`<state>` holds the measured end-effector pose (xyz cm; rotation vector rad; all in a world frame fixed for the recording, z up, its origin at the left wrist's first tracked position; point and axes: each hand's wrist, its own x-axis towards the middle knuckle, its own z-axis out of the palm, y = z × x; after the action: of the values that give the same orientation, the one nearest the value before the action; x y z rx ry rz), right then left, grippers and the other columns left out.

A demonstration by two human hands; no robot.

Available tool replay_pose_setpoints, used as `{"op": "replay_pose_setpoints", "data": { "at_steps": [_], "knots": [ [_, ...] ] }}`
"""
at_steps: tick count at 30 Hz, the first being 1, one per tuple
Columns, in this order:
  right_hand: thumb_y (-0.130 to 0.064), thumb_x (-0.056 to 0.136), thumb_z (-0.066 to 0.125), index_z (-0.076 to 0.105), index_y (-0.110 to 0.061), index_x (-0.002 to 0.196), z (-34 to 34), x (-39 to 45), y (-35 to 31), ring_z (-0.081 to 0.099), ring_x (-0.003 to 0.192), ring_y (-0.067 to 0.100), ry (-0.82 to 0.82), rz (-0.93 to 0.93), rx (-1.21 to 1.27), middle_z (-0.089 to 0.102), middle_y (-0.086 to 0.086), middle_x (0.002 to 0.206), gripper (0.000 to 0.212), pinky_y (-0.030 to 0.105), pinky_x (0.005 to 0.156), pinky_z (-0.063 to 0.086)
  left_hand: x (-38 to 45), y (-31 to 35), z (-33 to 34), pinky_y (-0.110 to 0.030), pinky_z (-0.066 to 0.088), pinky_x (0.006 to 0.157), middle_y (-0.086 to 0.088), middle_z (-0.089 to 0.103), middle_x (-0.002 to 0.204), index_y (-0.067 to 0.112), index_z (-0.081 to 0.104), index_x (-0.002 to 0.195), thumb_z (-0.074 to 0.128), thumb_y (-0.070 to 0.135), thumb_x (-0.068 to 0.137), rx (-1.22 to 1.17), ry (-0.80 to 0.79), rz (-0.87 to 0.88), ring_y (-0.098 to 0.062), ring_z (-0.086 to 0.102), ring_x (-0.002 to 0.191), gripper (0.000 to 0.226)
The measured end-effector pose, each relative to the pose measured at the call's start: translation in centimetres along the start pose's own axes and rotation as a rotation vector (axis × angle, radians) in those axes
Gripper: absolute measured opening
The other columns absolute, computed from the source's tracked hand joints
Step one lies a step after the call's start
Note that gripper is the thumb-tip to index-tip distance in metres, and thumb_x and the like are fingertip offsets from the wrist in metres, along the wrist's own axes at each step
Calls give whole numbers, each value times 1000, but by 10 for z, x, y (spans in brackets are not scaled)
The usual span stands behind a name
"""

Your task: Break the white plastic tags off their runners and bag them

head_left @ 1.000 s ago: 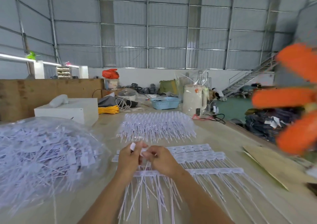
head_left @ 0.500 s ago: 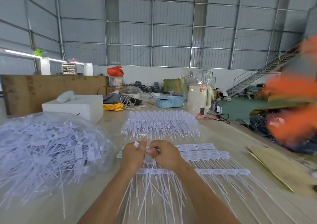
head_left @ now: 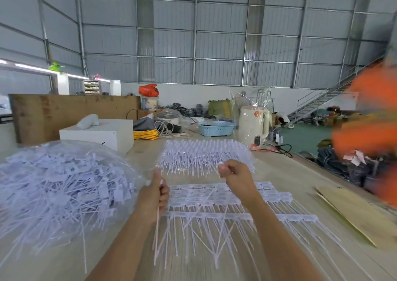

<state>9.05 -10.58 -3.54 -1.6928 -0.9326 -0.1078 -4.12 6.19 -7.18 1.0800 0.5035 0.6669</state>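
Observation:
My left hand (head_left: 154,197) grips a loose white tag (head_left: 157,227) whose thin tail hangs down below the fist. My right hand (head_left: 235,177) is raised to the right of it, fingers curled round a small white piece, with a thin tail slanting down from it. Under both hands lie rows of white tags on runners (head_left: 232,216) flat on the table. A further stack of runner strips (head_left: 204,156) lies behind the hands. At the left a clear plastic bag (head_left: 60,186) bulges with loose white tags.
A white box (head_left: 101,134) stands behind the bag. A blue basket (head_left: 216,128), a white kettle (head_left: 253,126) and yellow cord (head_left: 146,135) sit at the table's far end. Cardboard (head_left: 354,214) lies at the right edge. Blurred orange shapes (head_left: 369,134) fill the right side.
My hands were together over the runners, working one tag. They have pulled apart, the left toward the bag with a freed tag, the right up and to the right.

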Motion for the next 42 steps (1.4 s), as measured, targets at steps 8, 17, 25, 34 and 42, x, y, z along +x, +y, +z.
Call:
{"op": "replay_pose_setpoints", "data": {
  "at_steps": [8, 17, 25, 34, 42],
  "knots": [
    [3, 90, 52, 64, -1, 94, 43, -16, -23, 51, 57, -3, -354, -28, 68, 51, 6, 96, 13, 10, 54, 41, -11, -26, 38, -18, 29, 33, -4, 53, 44, 8, 61, 66, 28, 70, 86, 311, -38, 96, -12, 42, 31, 73],
    [-1, 85, 62, 59, -10, 113, 58, -18, -2, 49, 78, 0, -246, -55, -11, 46, 4, 107, 30, 2, 67, 40, -7, -26, 33, -15, 30, 35, 2, 47, 40, 4, 55, 72, 53, 27, 96, 445, 20, 335, -7, 40, 31, 34],
    [-16, 91, 58, 59, 6, 81, 55, -18, 6, 49, 67, 18, -378, -36, -152, 55, 18, 76, 24, 30, 64, 37, -14, -27, 31, -14, 32, 37, 6, 46, 41, 7, 56, 72, 56, 25, 94, 561, 36, 429, -2, 40, 32, 28],
    [-14, 89, 58, 66, -1, 88, 58, -17, 6, 60, 82, 29, -347, -124, -235, 66, 16, 86, 15, 36, 72, 47, -16, -20, 36, -34, 43, 58, -12, 54, 57, -3, 57, 71, 52, 24, 97, 720, 98, 492, -23, 51, 53, 38],
    [-23, 89, 59, 60, -10, 80, 62, -16, 2, 46, 61, 18, -248, -196, -272, 55, 4, 68, 16, 31, 57, 38, -18, -1, 40, -24, 37, 48, -5, 50, 50, 7, 52, 57, 51, 25, 96, 780, 155, 399, -21, 50, 49, 43]
  ]
}}
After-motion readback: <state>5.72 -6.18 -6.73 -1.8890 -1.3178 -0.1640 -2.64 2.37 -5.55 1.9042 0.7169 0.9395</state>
